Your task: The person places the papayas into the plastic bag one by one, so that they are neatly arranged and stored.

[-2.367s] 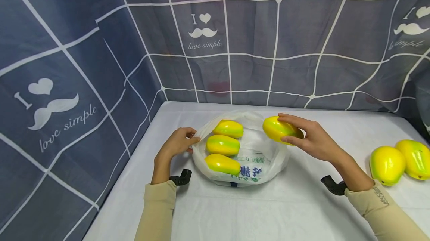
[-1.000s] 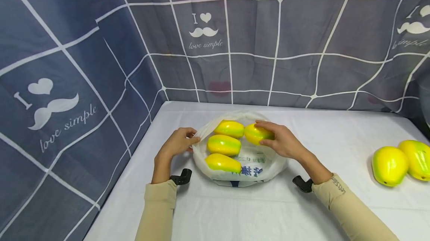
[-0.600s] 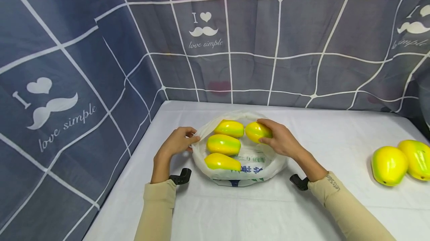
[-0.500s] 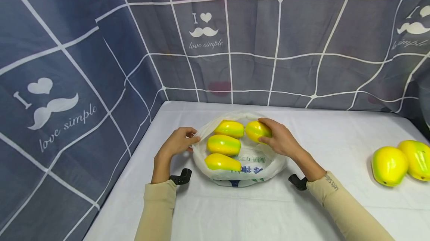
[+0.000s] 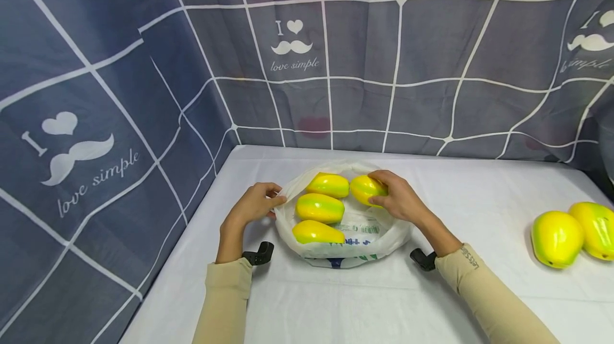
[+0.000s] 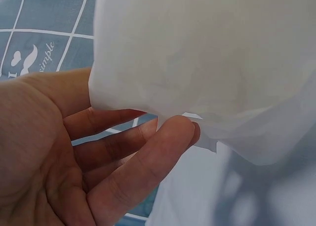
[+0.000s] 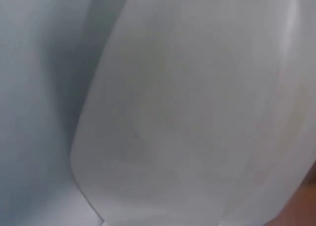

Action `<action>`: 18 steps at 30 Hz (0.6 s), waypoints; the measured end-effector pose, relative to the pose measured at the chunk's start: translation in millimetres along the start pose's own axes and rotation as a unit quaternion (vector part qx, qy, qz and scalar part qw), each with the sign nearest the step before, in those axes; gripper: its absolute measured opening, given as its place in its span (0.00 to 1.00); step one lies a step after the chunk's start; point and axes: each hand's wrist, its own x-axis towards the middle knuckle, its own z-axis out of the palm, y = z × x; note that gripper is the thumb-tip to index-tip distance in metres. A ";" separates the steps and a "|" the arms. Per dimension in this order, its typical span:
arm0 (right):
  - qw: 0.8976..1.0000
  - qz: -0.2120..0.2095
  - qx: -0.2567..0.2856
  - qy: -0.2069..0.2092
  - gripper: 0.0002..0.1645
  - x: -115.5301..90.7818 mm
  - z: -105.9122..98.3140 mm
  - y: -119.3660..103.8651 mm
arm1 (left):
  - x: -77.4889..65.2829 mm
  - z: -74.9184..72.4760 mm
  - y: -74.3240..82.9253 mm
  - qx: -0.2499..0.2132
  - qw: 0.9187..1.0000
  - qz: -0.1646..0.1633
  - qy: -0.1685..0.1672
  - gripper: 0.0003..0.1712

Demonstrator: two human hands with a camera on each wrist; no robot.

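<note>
A white plastic bag (image 5: 331, 250) with blue and green print sits on the table with its mouth spread open. My left hand (image 5: 254, 202) pinches the bag's left rim between thumb and fingers; the left wrist view shows the thumb on the thin plastic (image 6: 197, 63). Inside, three yellow-green papayas (image 5: 318, 208) lie stacked in a row along the left side. My right hand (image 5: 400, 194) reaches over the right rim and grips a fourth papaya (image 5: 366, 189), beside the rearmost one. In the right wrist view the bag's side (image 7: 173, 112) covers nearly everything, hiding the fingers.
Two more papayas (image 5: 556, 240) rest side by side at the right of the white-covered table (image 5: 384, 301). Dark grid-patterned curtains (image 5: 360, 66) hang behind and along the left edge of the table.
My right hand has carried its papaya leftward from above the right rim down into the bag; over the last second it barely moves. The left hand keeps its hold on the rim.
</note>
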 end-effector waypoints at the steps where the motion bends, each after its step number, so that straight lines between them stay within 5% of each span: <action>1: 1.000 0.001 0.005 -0.002 0.33 0.6 -0.1 0.4 | -0.3 0.0 0.1 0.000 1.000 -0.002 0.001 0.20; 18: 0.999 0.021 0.015 -0.042 0.35 4.6 -1.9 10.5 | -1.1 0.9 1.9 0.017 1.000 -0.005 0.005 0.20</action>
